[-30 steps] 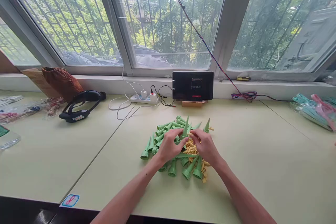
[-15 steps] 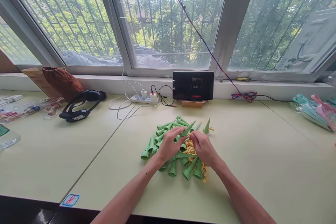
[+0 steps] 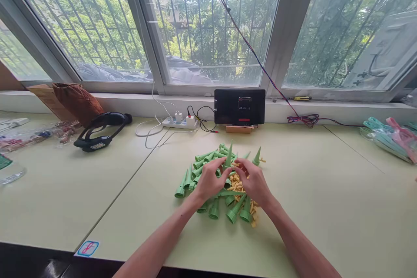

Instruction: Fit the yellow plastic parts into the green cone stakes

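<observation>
Between the thumb and fingers of my left hand [image 3: 211, 179] is a green plastic spike [image 3: 229, 156], its tip pointing up. My right hand [image 3: 252, 179] pinches a small yellow plastic piece [image 3: 236, 164] at the side of that spike's base; how far it sits in is hidden by the fingers. Beneath and around both hands lies a pile of green spikes [image 3: 197, 173], with a heap of small yellow pieces [image 3: 237, 186] among them. One spike with a yellow piece in its side [image 3: 257, 157] stands upright just beyond my right hand.
A tablet showing a timer [image 3: 239, 106] leans by the window wall. Left of it are a power strip [image 3: 180, 122] with cables, a black headset [image 3: 100, 132] and a brown pouch [image 3: 78, 102]. Pink and teal plastic items [image 3: 391, 137] lie at the far right.
The spike in my left hand has swung from leaning right to nearly upright. My right fingers have shifted slightly and loosened around the yellow piece.
</observation>
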{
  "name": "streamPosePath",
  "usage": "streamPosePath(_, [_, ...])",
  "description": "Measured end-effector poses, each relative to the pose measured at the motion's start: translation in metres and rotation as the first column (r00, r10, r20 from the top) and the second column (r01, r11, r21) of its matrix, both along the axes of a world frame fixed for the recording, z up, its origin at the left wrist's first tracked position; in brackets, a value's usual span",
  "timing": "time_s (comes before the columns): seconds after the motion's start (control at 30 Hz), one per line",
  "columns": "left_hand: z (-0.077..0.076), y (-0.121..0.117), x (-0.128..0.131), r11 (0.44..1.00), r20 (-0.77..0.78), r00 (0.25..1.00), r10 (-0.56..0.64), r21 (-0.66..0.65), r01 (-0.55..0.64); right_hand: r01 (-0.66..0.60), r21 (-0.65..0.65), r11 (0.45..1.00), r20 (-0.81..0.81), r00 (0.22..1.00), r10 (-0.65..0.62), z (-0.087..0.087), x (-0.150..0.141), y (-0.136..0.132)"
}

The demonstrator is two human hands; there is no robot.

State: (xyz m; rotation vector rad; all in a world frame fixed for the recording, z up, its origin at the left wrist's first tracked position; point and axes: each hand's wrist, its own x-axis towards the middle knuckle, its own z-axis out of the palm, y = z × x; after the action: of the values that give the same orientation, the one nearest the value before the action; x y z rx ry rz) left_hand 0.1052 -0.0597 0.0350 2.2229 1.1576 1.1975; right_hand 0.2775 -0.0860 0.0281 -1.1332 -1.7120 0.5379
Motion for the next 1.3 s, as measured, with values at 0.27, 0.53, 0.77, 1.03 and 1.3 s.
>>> streamPosePath(0.27, [0.0069, -0.0021, 0.0008, 0.998, 0.016, 0.999, 0.041, -0.041, -0.041, -0.057, 0.025, 0.998, -0.011, 0.998, 0.057, -0.0004, 0.0007, 0.0001])
streamPosePath(0.53, [0.0094, -0.0037, 0.0014, 1.0, -0.011, 1.0, 0.017, -0.009, -0.017, -0.055, 0.064, 0.996, -0.002, 0.998, 0.056, -0.0014, 0.0006, 0.001])
streamPosePath(0.77, [0.0084, -0.0029, 0.0001, 0.999, 0.001, 1.0, 0.011, 0.031, -0.011, -0.045, 0.073, 0.996, 0.027, 0.999, 0.043, -0.0033, 0.0007, 0.0005])
streamPosePath(1.03, [0.0081, -0.0027, -0.0021, 0.999, 0.004, 1.0, -0.021, 0.024, 0.021, -0.055, 0.048, 0.997, 0.0, 0.999, 0.055, -0.0013, 0.0003, -0.0005])
streamPosePath(1.3, [0.0001, -0.0018, -0.0025, 0.993, 0.011, 0.997, -0.081, 0.082, 0.08, -0.02, 0.057, 0.998, 0.034, 0.999, 0.018, 0.0009, -0.0005, -0.0018])
